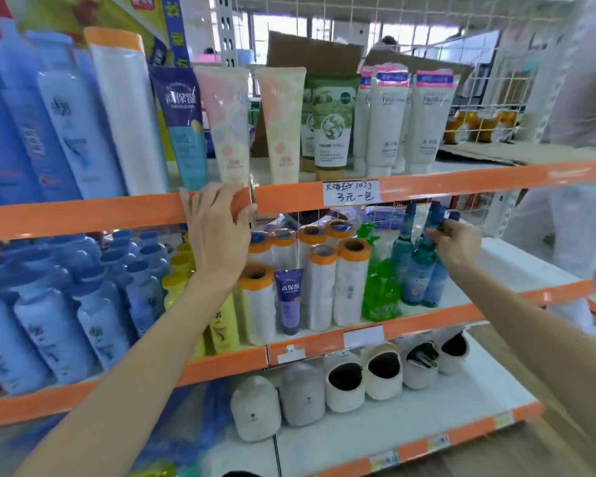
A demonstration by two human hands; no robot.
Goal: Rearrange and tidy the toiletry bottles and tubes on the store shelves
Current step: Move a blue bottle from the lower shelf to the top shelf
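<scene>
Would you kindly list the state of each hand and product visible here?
Left hand: gripping the orange shelf edge.
Right hand: pinching the blue spray bottle top.
Small purple tube: upright among the orange-capped white rolls.
Green pump bottle: upright.

On the top shelf, just left of the handwritten price label, two tubes stand side by side, with the "WANM" tube above the label and a row of capped tubes to its right. Below the label, on the middle shelf, paper-wrapped rolls stand in a cluster, a small tube among them, a pump bottle and spray bottles to the right. Slippers lie on the bottom shelf, beneath the label.
</scene>
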